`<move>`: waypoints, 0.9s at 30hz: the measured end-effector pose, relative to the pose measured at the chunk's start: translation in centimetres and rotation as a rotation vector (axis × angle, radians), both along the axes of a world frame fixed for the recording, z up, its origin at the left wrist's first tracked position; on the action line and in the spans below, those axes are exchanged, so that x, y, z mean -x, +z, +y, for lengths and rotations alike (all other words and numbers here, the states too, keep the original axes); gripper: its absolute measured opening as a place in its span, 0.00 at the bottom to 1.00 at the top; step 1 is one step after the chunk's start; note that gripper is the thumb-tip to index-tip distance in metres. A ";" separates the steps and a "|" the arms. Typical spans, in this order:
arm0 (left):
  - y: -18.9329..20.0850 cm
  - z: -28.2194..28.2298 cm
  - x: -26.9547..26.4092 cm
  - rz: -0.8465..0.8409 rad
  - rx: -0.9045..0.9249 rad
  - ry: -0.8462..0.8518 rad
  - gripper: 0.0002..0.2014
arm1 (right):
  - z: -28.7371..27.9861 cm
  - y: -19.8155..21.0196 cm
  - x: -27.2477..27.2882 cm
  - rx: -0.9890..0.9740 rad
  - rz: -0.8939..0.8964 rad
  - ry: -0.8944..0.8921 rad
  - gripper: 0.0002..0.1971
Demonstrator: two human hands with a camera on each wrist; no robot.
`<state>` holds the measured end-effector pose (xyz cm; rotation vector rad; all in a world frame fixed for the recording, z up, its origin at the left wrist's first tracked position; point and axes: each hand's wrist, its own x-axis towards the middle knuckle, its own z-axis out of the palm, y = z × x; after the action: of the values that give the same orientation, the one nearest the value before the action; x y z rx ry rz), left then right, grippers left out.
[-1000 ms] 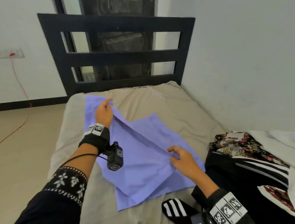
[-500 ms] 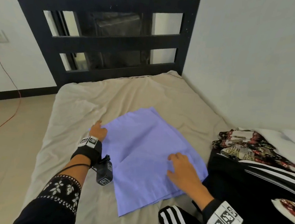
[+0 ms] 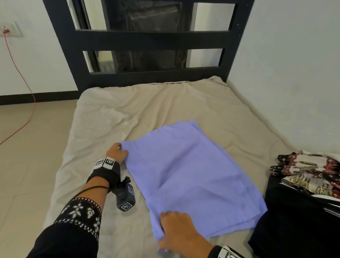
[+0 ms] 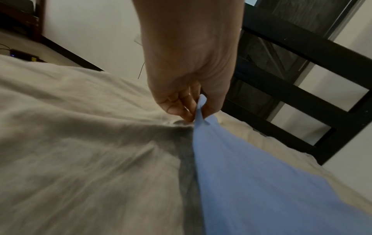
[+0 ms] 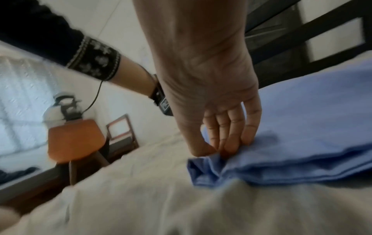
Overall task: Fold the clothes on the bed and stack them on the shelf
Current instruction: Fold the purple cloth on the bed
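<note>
Left to right: left hand [image 3: 117, 152] sits at about 9 o'clock on the blue cloth [image 3: 191, 176], pinching that far-left corner between thumb and fingertips, fingers curled tight, and the left wrist view shows the corner lifted a bit off the bed [image 3: 107, 127]. The cloth itself lies roughly mid-bed, already folded into a few layers, flat apart from a crease or two. Right hand [image 3: 180, 232] is down at about 6 o'clock on the near corner, thumb and fingers closed on a bunched bit of the edge, so it's gripping too, not just resting

Looks to me like they're setting up the next fold along that left edge. If I were doing it I'd make sure each pinch catches every layer, keep the edge taut between the two hands, carry it over toward 3 o'clock and line it up with the opposite edge before letting go, then smooth it flat

Over at 3 o'clock there's a heap of dark and patterned clothes [image 3: 311, 194] waiting. No shelf in view
</note>
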<state>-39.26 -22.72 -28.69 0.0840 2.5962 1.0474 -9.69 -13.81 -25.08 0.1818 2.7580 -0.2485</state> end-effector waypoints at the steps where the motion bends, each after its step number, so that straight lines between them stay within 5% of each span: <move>1: 0.5 0.0 0.1 0.025 -0.030 0.007 0.25 | 0.0 0.1 0.1 0.025 -0.024 -0.024 0.21; 4: 2.6 -1.2 0.6 0.084 -0.103 0.046 0.25 | 2.6 1.0 0.5 0.100 -0.094 -0.094 0.15; 7: 4.4 -4.2 1.2 0.096 -0.132 0.040 0.11 | 5.6 3.4 0.9 0.140 0.035 -0.173 0.12; 9: 5.2 -6.6 1.2 0.104 -0.147 0.058 0.04 | 7.6 5.3 1.0 0.156 0.160 -0.265 0.08; 19: 10.5 -14.3 -3.4 0.042 -0.314 0.115 0.06 | 12.7 13.4 -1.8 0.077 0.886 -0.477 0.07; 23: 12.8 -15.5 -5.1 0.103 -0.207 0.077 0.07 | 14.0 13.4 -2.9 0.098 0.893 -0.537 0.06; 27: 15.4 -15.7 -6.5 0.128 -0.389 0.150 0.08 | 14.1 13.4 -3.3 0.366 0.836 -0.681 0.07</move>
<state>-32.71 -38.44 -13.31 0.0515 2.5020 1.6418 -6.42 0.29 -11.67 1.1411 3.2378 -1.2340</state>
